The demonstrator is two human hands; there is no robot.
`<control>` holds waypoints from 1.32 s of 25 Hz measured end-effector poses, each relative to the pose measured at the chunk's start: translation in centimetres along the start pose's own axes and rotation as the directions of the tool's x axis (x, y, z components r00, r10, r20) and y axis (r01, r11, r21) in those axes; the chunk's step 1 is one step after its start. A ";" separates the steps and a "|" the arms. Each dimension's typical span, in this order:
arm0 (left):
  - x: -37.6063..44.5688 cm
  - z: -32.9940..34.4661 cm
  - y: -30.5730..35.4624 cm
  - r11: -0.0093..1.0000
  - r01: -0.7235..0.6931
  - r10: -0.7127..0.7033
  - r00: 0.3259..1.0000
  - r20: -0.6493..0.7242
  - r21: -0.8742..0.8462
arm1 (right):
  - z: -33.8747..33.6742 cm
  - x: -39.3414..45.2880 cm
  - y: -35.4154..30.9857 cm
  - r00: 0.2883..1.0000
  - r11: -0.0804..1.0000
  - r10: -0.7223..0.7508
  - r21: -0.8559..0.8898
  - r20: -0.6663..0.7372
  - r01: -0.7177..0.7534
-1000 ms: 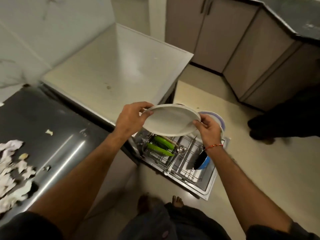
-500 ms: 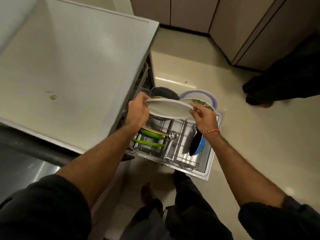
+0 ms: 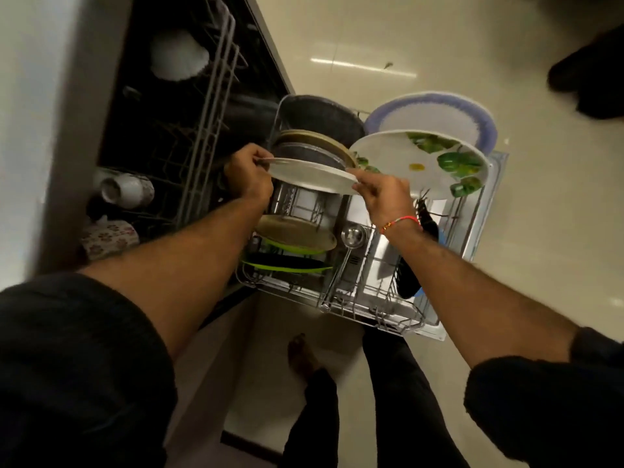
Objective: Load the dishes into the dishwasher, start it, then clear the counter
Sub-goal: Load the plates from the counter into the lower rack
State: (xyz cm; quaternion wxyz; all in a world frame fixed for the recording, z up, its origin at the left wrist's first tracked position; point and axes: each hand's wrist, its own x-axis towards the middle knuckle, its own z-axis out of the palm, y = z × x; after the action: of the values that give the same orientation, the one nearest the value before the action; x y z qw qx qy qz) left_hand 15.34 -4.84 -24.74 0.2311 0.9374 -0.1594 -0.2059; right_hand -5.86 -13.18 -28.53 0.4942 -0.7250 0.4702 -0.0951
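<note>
i hold one plain white plate (image 3: 312, 175) nearly flat above the pulled-out lower rack (image 3: 371, 298), over the standing dishes. my left hand (image 3: 248, 175) pinches its left rim, fingers curled over the edge, arm stretched forward; my right hand (image 3: 381, 194) pinches the right rim, with a red thread at the wrist. in the rack i count two green plates (image 3: 287, 261), one tan plate (image 3: 297, 233), one leaf-patterned plate (image 3: 422, 163), one blue-rimmed plate (image 3: 435, 116) and one ladle (image 3: 353, 236). the upper rack (image 3: 209, 96) holds two cups (image 3: 126, 190).
</note>
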 end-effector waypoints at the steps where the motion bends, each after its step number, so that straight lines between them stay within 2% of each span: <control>1: 1.0 1.3 -1.1 1.000 -0.004 0.003 1.000 0.022 0.019 | 1.0 0.9 1.4 1.000 1.000 0.001 -0.016 0.006 -0.001; 6: 4.7 5.8 -4.8 0.999 -0.038 0.037 0.995 0.090 0.006 | 4.4 3.8 6.1 0.998 0.997 -0.054 -0.062 0.036 0.056; 11: 6.6 7.3 -6.6 0.998 -0.010 0.000 0.987 0.160 0.064 | 5.8 4.5 6.8 0.992 0.997 0.002 -0.076 0.124 0.008; 15: 7.4 8.0 -7.0 0.977 0.037 -0.091 0.963 0.252 0.210 | 6.3 4.5 6.6 0.961 0.985 0.062 -0.172 0.268 -0.016; 17: 7.1 8.1 -7.3 0.966 0.057 -0.132 0.948 0.290 0.252 | 6.8 5.4 6.3 0.953 0.984 0.086 -0.177 0.289 -0.035; 19: 6.6 7.9 -7.4 0.959 0.109 -0.181 0.946 0.267 0.262 | 7.2 5.6 5.7 0.950 0.981 0.083 -0.191 0.300 -0.026; 22: 4.0 6.7 -6.8 0.966 0.211 -0.240 0.947 0.213 0.151 | 7.0 4.3 4.8 0.973 0.990 0.115 -0.099 0.199 -0.097; 24: 0.9 5.6 -6.4 0.977 0.208 -0.214 0.960 0.182 0.048 | 6.0 2.5 4.3 0.979 0.990 0.138 -0.044 0.153 -0.133; 28: -6.2 2.5 -5.6 0.969 0.216 -0.202 0.972 0.122 -0.115 | 3.7 -1.5 2.9 0.962 0.979 0.202 -0.035 0.181 -0.199; 33: -15.0 -5.3 -6.5 0.952 0.056 -0.033 0.996 0.079 -0.300 | 1.6 -7.9 -4.4 0.967 0.988 0.129 0.055 0.220 -0.144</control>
State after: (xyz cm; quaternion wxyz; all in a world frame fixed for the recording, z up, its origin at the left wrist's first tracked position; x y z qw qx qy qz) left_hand 6.16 8.50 -18.99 0.3612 0.8863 -0.1131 -0.2670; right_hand -6.56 -5.73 -23.21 0.5731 -0.6790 0.4588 0.0019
